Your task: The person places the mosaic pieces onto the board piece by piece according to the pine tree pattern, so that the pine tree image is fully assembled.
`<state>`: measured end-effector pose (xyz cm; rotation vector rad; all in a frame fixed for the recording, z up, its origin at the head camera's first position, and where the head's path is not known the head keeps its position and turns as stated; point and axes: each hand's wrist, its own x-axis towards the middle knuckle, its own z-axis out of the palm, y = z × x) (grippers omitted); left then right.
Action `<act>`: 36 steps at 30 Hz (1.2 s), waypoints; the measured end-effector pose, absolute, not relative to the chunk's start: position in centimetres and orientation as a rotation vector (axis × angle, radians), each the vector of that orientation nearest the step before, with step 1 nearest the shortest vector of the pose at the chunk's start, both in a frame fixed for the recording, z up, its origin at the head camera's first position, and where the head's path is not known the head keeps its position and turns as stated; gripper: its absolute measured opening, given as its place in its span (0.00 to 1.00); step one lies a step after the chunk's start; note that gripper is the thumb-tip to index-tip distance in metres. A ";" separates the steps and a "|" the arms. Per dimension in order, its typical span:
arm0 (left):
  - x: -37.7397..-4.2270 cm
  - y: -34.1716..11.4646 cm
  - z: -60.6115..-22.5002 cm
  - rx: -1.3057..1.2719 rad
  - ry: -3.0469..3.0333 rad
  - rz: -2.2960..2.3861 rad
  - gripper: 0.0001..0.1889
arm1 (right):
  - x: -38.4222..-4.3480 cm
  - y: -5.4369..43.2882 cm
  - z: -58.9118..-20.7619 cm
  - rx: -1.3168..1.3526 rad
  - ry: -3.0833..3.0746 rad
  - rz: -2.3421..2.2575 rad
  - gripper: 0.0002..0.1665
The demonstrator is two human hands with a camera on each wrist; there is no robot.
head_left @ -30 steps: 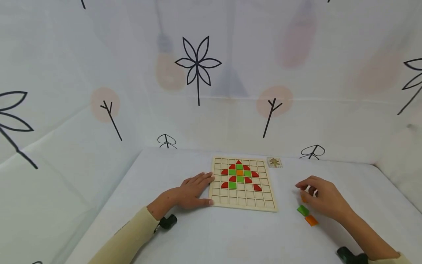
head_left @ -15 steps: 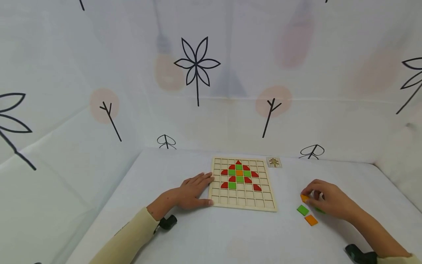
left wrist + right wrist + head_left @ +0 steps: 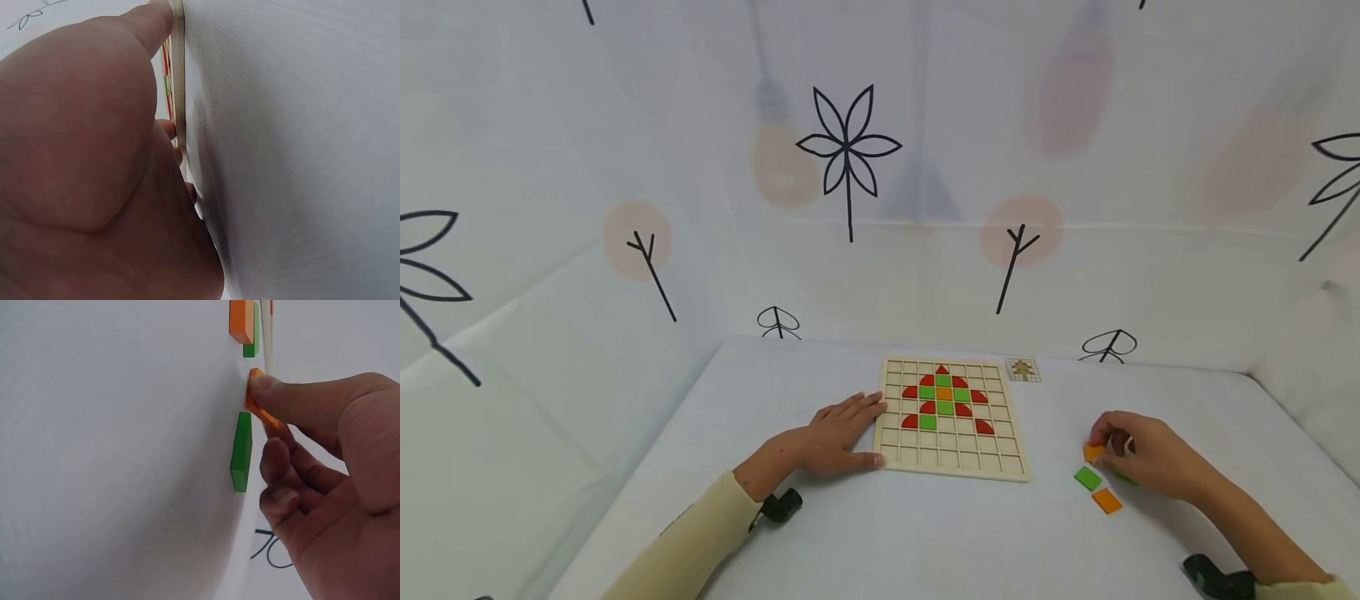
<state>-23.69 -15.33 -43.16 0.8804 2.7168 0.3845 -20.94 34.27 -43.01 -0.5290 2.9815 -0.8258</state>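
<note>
My left hand (image 3: 838, 437) lies with fingers spread, fingertips and thumb against the left edge of a wooden grid board (image 3: 955, 460). Red, green and orange pieces on the board form a tree-like pattern. To the board's right, my right hand (image 3: 1157, 454) pinches an orange square tile (image 3: 265, 415) between thumb and index finger, the tile tilted close over the table. Under that hand lies a green tile (image 3: 241, 453), partly hidden in the head view. Another green tile (image 3: 1087, 478) and another orange tile (image 3: 1107, 501) rest just in front of it.
A small card (image 3: 1023, 369) with a printed tree pattern lies by the board's top right corner. White cloth covers the table (image 3: 970, 542), and a patterned white curtain (image 3: 925, 275) stands behind and at both sides.
My right hand has shifted slightly right and its thumb and index finger have come together on the orange tile. The green tile beneath that hand has come into sight. My left hand stays put.
</note>
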 end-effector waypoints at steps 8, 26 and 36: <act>-23.6 -15.3 -43.1 0.878 2.715 0.393 0.47 | -20.9 33.8 -42.7 -0.520 2.933 -0.857 0.11; -23.8 -15.2 -43.1 0.866 2.714 0.382 0.48 | -21.4 28.8 -41.9 -0.563 2.917 -1.018 0.08; -23.7 -15.4 -43.1 0.853 2.711 0.402 0.48 | -22.2 24.8 -41.4 -0.636 2.876 -1.048 0.06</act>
